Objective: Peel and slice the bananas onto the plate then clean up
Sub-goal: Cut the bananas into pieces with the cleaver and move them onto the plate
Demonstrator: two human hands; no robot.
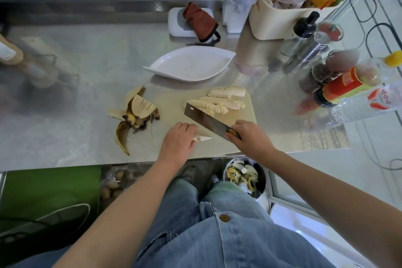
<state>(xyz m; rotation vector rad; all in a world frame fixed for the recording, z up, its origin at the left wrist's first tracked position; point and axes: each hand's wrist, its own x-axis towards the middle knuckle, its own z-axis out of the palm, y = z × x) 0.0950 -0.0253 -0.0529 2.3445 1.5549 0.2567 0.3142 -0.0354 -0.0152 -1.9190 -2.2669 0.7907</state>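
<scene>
Several rows of sliced bananas (217,102) lie fanned across the far half of a pale cutting board (244,115), still touching one another in long strips. Nearer the person, the left hand (177,139) curls its fingers over a banana piece (204,137) and holds it down on the board, with only the pointed tip poking out to the right. The right hand (250,137) is clenched round the handle of a cleaver (204,118). Its broad blade slants away up and to the left, and its far corner reaches the nearest slices.

A white leaf-shaped plate (191,63) sits just beyond the board (nothing on it yet). The peels (134,113), browned and splayed, lie on the steel counter (76,93) left of the board. A rust-red cloth (200,20) sits farther back. Below the counter edge, a bin (260,185) holds scraps.
</scene>
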